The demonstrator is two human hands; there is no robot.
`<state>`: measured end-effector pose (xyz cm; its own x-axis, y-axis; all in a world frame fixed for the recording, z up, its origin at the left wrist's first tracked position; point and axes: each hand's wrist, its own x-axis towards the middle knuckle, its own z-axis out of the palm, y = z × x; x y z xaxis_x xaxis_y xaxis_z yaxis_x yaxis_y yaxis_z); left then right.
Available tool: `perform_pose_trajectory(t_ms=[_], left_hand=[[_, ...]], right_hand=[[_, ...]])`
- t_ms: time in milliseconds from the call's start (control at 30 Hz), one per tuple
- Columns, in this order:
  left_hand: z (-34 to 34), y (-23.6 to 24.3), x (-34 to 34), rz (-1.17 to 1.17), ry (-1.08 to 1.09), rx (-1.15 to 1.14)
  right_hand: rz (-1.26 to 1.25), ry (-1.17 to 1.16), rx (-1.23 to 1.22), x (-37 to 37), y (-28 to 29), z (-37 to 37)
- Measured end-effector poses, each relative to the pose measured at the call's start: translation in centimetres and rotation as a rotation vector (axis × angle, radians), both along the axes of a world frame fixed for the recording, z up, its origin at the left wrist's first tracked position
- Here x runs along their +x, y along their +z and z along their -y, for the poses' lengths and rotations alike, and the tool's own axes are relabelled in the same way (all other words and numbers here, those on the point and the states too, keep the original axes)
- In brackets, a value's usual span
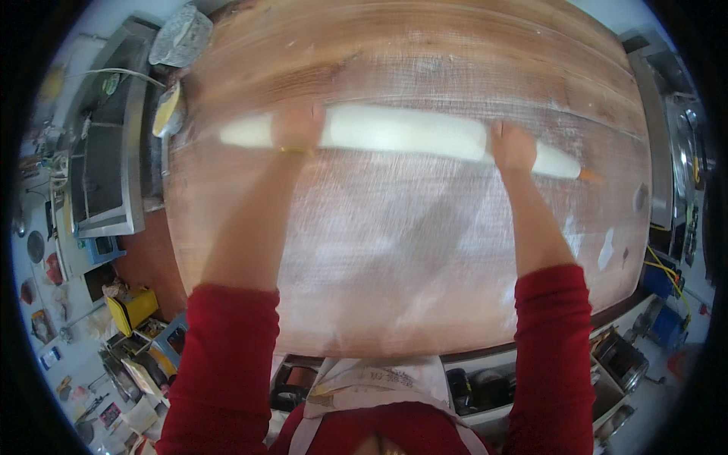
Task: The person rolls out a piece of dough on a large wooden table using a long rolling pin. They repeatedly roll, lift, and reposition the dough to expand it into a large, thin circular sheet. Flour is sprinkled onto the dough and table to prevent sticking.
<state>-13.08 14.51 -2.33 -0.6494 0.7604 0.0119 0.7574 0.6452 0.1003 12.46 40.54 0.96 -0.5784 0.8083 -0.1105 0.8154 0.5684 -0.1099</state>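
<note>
A long roll of pale dough lies crosswise over the far half of the wooden board, wound around a rolling pin. The pin's bare orange-brown end sticks out on the right. My left hand, a little blurred, is closed over the roll left of its middle. Toward the right end, my right hand curls over it, thumb side inward. Both arms reach forward over the board. The undersides of my fingers are hidden.
White flour covers much of the large wooden board. A floury bowl and a smaller container with yellow contents stand off its left edge. Metal equipment flanks the left side. Open drawers hold dark items below the near edge.
</note>
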Motion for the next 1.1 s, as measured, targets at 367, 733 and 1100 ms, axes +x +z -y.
perform_pose_trajectory(t_ms=[367,733,1100], left_hand=[[26.6,1.9,24.8,0.193,0.093,-0.038],[14.7,1.5,17.6,0.057,0.036,-0.005],[5.5,-0.4,6.8,-0.103,0.052,0.041]], right_hand=[[0.108,0.031,-0.179,25.2,-1.2,27.9],[0.014,0.097,-0.115,12.2,-0.8,23.6],[-0.076,0.162,-0.08,4.0,-1.5,9.6]])
